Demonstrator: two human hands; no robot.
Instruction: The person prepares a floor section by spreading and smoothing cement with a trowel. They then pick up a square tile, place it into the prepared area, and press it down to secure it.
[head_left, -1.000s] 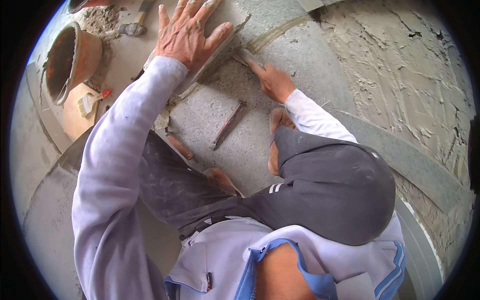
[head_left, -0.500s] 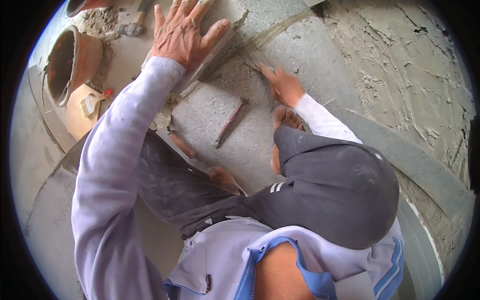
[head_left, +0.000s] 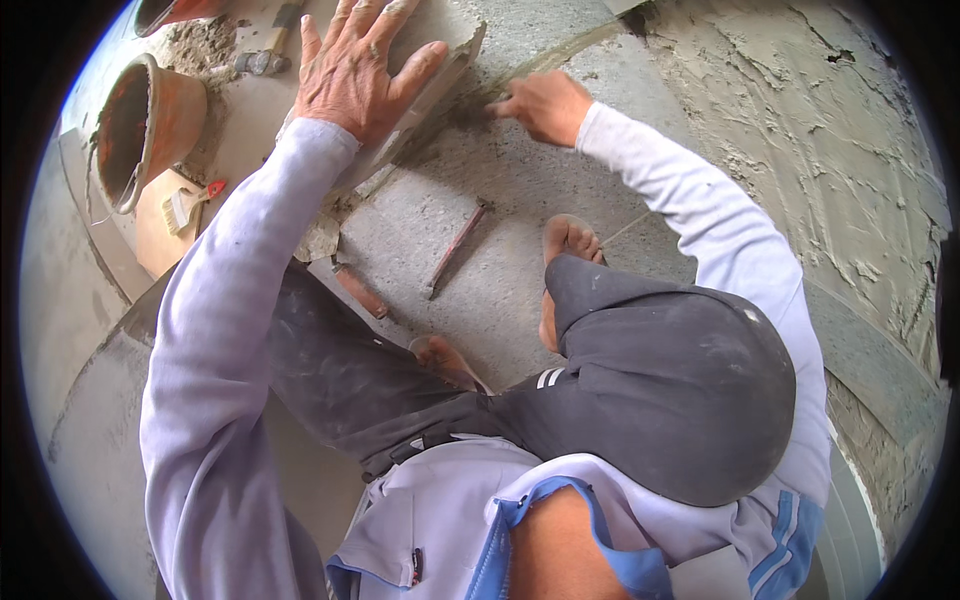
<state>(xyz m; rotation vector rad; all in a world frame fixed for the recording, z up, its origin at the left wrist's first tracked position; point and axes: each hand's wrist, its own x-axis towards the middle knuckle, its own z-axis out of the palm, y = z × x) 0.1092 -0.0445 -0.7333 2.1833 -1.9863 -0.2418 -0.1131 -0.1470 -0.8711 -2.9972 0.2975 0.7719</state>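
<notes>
My left hand (head_left: 355,80) lies with fingers spread on top of a grey tile (head_left: 440,92), whose raised edge casts a shadow on the concrete floor. Close to that edge, at the right, my right hand (head_left: 548,105) is closed with its fingers curled. What it grips, if anything, is hidden. Between my feet and the tile lies a thin reddish stick-like tool (head_left: 458,248). Left of it rests a trowel with a reddish-brown handle (head_left: 360,290), its blade partly covered with mortar.
Spread wet mortar (head_left: 800,160) covers the right side. A mortar-stained bucket (head_left: 150,130) stands at the left, near a paintbrush (head_left: 183,208) on a board. Another brush (head_left: 264,60) lies beside crumbled mortar (head_left: 200,45). My bare right foot (head_left: 572,238) is near my right arm.
My right hand has moved away from my body and slightly left, nearer the tile's edge, with more of the forearm showing. My left hand and the tile have shifted slightly left.
</notes>
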